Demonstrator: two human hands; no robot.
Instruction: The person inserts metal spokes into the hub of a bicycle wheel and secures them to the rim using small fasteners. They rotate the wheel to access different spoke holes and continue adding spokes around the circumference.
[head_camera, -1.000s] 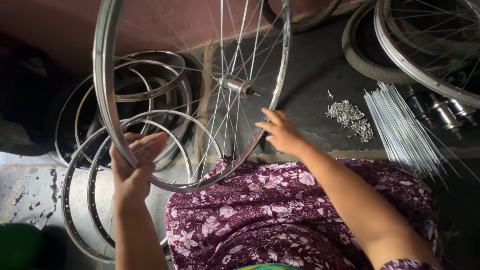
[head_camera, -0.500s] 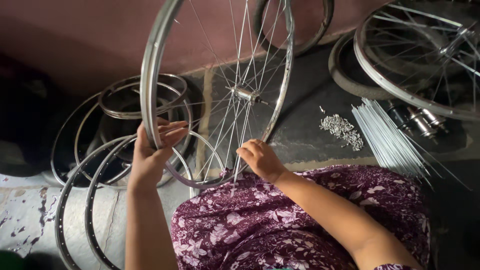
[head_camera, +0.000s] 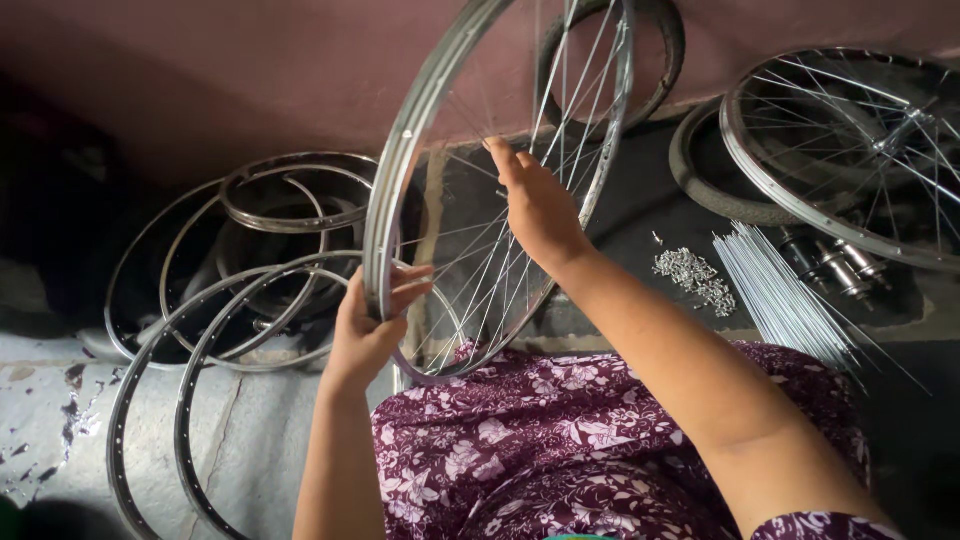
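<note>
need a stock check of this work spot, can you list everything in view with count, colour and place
spoked wheel: one, silver, held upright at centre above the lap
bare rims: several, exact count unclear, silver, stacked on the floor at left
loose spokes: one bundle, silver, on the floor at right
small metal fittings: one pile, grey, left of the spokes
hubs: two or three, metal, right of the spokes
second spoked wheel: one, silver, lying at top right
tyres: two, black, by the wall
floral cloth: one, purple, over the lap
left hand: gripping the wheel's rim
right hand: reaching among its spokes
</note>
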